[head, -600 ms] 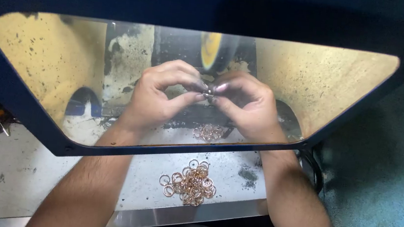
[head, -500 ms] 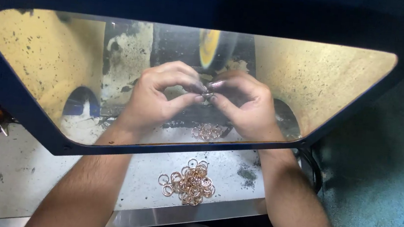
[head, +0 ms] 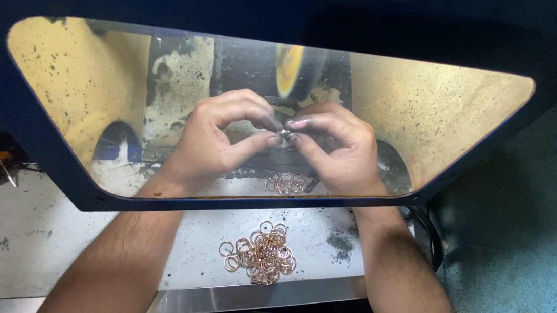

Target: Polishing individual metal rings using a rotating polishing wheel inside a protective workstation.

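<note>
Left hand: curled, thumb and fingertips pinching a small silvery metal ring.
Right hand: curled, pinching the same ring from the other side.
Ring: between both hands' fingertips, just below the yellow-edged buffing wheel.
Shield: clear, blue-framed window over the hands.
Nearer: pile of coppery rings on the pale bench.
Farther: smaller ring pile under the hands.

A: Identify items at centre and lower centre.
B: Yellow polishing wheel at upper centre; loose copper-coloured rings heaped on the pale worktop.
A: Surrounding structure?
B: Dark blue hood with a stained yellow interior; black cable at right.
</note>
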